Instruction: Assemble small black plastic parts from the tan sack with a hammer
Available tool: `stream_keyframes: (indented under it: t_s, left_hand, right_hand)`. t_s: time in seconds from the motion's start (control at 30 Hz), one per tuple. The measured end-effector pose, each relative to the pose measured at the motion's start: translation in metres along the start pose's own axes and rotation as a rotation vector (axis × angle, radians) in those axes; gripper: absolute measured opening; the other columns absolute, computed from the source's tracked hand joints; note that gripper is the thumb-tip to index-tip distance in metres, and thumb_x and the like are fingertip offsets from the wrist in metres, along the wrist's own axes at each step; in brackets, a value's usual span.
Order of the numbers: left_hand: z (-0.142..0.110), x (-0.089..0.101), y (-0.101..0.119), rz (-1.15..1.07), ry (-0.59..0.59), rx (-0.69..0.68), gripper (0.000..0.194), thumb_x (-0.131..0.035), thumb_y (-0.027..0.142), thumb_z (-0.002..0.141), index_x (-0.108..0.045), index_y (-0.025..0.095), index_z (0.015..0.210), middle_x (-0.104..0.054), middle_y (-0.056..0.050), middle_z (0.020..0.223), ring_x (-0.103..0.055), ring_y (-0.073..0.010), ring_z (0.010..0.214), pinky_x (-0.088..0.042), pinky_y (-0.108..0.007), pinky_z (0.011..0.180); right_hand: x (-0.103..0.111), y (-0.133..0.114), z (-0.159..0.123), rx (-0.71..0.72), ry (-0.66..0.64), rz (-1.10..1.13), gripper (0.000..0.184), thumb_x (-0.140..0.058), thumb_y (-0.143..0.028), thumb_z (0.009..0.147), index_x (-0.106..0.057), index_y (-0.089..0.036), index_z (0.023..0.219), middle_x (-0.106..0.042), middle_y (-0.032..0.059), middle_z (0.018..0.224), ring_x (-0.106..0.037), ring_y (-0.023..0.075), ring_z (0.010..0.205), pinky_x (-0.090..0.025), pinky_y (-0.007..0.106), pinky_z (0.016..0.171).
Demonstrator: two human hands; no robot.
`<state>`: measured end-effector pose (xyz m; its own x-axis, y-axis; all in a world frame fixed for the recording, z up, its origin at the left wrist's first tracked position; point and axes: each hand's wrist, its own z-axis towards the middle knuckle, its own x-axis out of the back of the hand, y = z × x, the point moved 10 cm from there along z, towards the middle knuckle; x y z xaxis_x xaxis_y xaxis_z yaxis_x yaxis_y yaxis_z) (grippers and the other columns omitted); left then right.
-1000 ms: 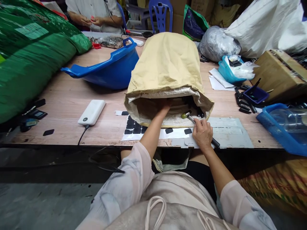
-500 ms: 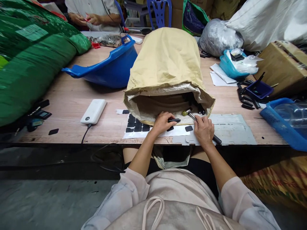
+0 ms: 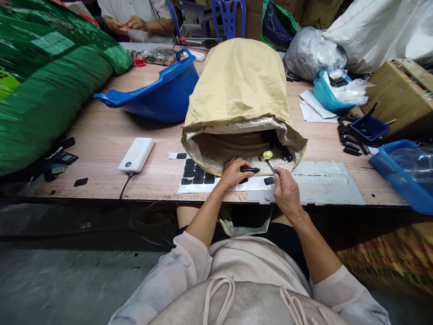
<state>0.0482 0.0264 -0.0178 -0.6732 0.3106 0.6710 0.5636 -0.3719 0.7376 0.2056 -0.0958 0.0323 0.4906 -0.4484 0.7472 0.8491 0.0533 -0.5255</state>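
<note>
My left hand (image 3: 234, 173) is closed on a short black pen-like piece (image 3: 250, 170) at the mouth of a yellow sack (image 3: 245, 81). My right hand (image 3: 287, 192) grips a small hammer (image 3: 269, 165) by its metal shaft, its yellow-faced head raised just inside the sack's opening, right of the black piece. The sack lies on its side, open end towards me, with dark pieces (image 3: 287, 155) inside at the right. Partly under the sack's lip is a white sheet of black stickers (image 3: 193, 174). A grey plastic sheet (image 3: 324, 185) lies beside my right hand.
A white power bank (image 3: 137, 155) with a cable and a blue basin (image 3: 158, 97) stand left of the sack. Green bags (image 3: 50, 99) fill the far left. Black parts, a purple tray (image 3: 368, 128) and a blue basket (image 3: 399, 180) are at right. Another person's hands (image 3: 126, 25) work across the table.
The hammer's head has lifted and turned upward as my right hand tilted. My left hand still holds the black piece at the sack's mouth. The whole view has shifted slightly.
</note>
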Motion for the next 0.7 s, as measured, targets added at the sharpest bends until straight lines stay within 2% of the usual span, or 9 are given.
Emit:
stream_keyframes:
  t_s: [0.1, 0.2, 0.4, 0.57, 0.7]
  left_hand:
    - [-0.001, 0.001, 0.0, -0.034, 0.015, -0.008, 0.013, -0.085, 0.027, 0.079, -0.08, 0.025, 0.091, -0.074, -0.001, 0.095, -0.063, -0.0229, 0.1, -0.047, -0.037, 0.095]
    - [-0.002, 0.002, 0.001, -0.048, 0.026, -0.012, 0.013, -0.085, 0.026, 0.078, -0.079, 0.024, 0.089, -0.074, -0.001, 0.093, -0.063, -0.0224, 0.1, -0.047, -0.036, 0.094]
    - [-0.002, 0.002, 0.002, -0.059, 0.027, -0.027, 0.011, -0.084, 0.027, 0.08, -0.079, 0.024, 0.089, -0.073, -0.001, 0.093, -0.063, -0.0221, 0.099, -0.048, -0.036, 0.093]
    - [-0.002, 0.002, 0.001, -0.051, 0.031, -0.026, 0.01, -0.085, 0.027, 0.078, -0.079, 0.023, 0.085, -0.072, -0.001, 0.088, -0.063, -0.0213, 0.094, -0.049, -0.035, 0.09]
    - [-0.002, 0.002, 0.001, -0.062, 0.043, -0.025, 0.009, -0.085, 0.025, 0.078, -0.079, 0.024, 0.084, -0.073, -0.001, 0.089, -0.063, -0.0213, 0.094, -0.048, -0.035, 0.09]
  right_hand:
    - [-0.012, -0.017, -0.009, 0.02, -0.096, -0.004, 0.043, -0.036, -0.025, 0.106, -0.057, -0.023, 0.144, -0.068, 0.0105, 0.119, -0.066, 0.0212, 0.108, -0.054, 0.032, 0.091]
    - [-0.02, -0.023, -0.013, 0.012, -0.166, -0.045, 0.048, -0.036, -0.02, 0.105, -0.058, -0.025, 0.147, -0.068, 0.0079, 0.11, -0.067, 0.0192, 0.099, -0.054, 0.028, 0.085]
    - [-0.015, -0.03, -0.016, 0.048, -0.113, -0.1, 0.054, -0.036, -0.015, 0.103, -0.057, -0.029, 0.151, -0.062, 0.0061, 0.1, -0.063, 0.0172, 0.09, -0.052, 0.025, 0.078]
    - [-0.024, -0.025, -0.021, 0.061, -0.169, -0.206, 0.058, -0.039, -0.011, 0.099, -0.057, -0.032, 0.151, -0.06, 0.004, 0.094, -0.06, 0.0161, 0.08, -0.048, 0.023, 0.065]
    - [-0.011, -0.023, -0.019, 0.055, -0.096, -0.165, 0.057, -0.037, -0.011, 0.101, -0.057, -0.028, 0.152, -0.062, 0.0058, 0.099, -0.063, 0.0166, 0.09, -0.051, 0.023, 0.074]
